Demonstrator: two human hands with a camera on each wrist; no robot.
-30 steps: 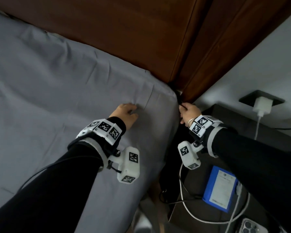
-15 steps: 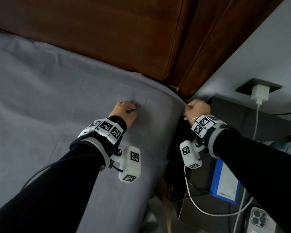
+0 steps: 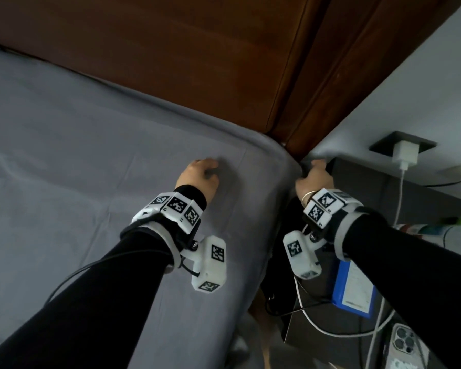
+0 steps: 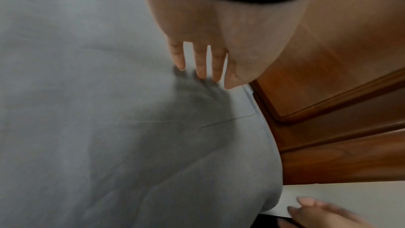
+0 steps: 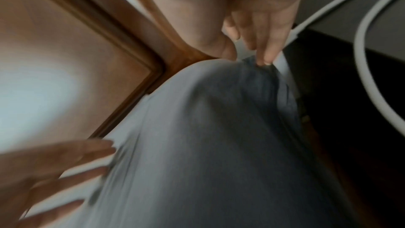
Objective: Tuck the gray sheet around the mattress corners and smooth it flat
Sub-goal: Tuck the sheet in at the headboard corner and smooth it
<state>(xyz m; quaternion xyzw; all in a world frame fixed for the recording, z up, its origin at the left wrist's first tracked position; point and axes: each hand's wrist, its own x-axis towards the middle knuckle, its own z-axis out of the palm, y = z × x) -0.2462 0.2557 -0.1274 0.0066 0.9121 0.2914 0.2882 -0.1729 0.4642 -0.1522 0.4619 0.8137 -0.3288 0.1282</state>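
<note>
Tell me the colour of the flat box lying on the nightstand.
Blue, with a white label: the flat blue box shows best in the head view.

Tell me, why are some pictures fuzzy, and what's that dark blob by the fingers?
Right wrist view: motion blur smears the sheet and left hand. Left wrist view: sharper; the blob is the left hand's shadow on the sheet. Head view: dim, edges curved.

Motion blur smears the gray sheet [image 5: 208,145] corner.
</note>
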